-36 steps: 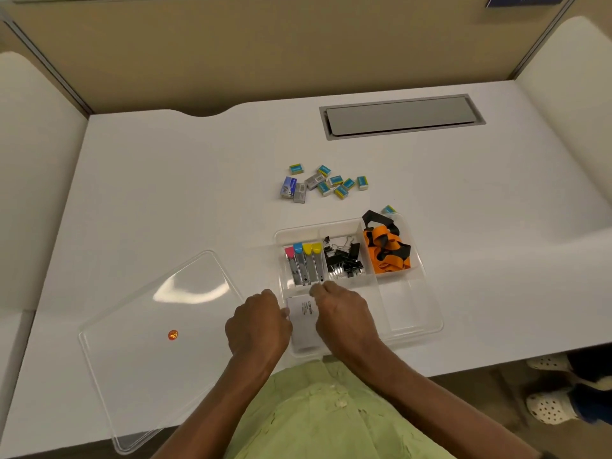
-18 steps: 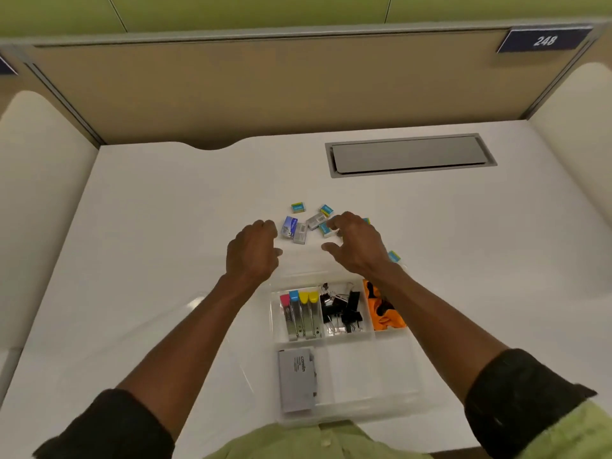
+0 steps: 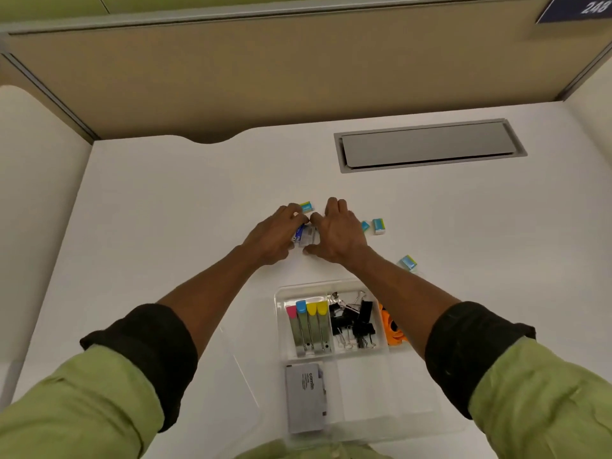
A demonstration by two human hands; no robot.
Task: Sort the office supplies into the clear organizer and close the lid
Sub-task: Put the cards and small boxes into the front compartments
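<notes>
Head: small boxes (image 3: 306,234) between fingers (image 3: 293,211)

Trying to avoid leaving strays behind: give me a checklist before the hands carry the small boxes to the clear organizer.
1. Left hand and right hand flank the blue and grey small boxes: ok.
2. Firm grip on them: cannot tell, fingers hide it.
3. Teal-and-yellow small boxes all gathered: not ok; one lies beyond the left hand, another near the clear plastic organizer.
4. Organizer has a bare compartment: ok, near middle.
</notes>
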